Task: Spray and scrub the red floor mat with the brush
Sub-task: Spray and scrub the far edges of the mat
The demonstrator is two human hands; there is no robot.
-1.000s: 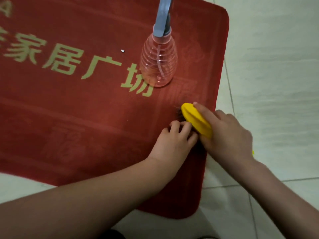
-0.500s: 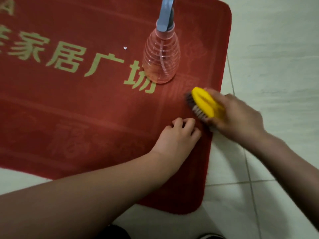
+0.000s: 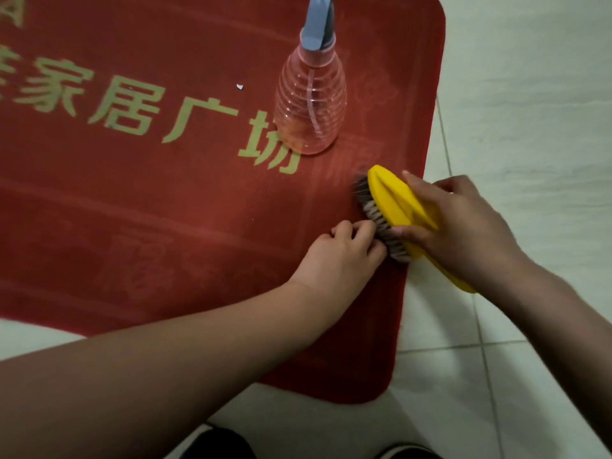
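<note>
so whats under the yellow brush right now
Its grey bristles meet the red mat near the right edge. The right hand grips the brush over its middle, hiding contact there.

The right hand (image 3: 463, 233) grips the brush (image 3: 394, 200) on the mat (image 3: 165, 210) — left hand (image 3: 341, 256) beside.

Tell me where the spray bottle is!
In the head view, the spray bottle stands upright on the red mat, toward its far right corner. It is just beyond the yellow brush that the right hand holds.

floor (image 3: 530, 94): pale tiles | red mat (image 3: 165, 210) lies flat on it
</note>
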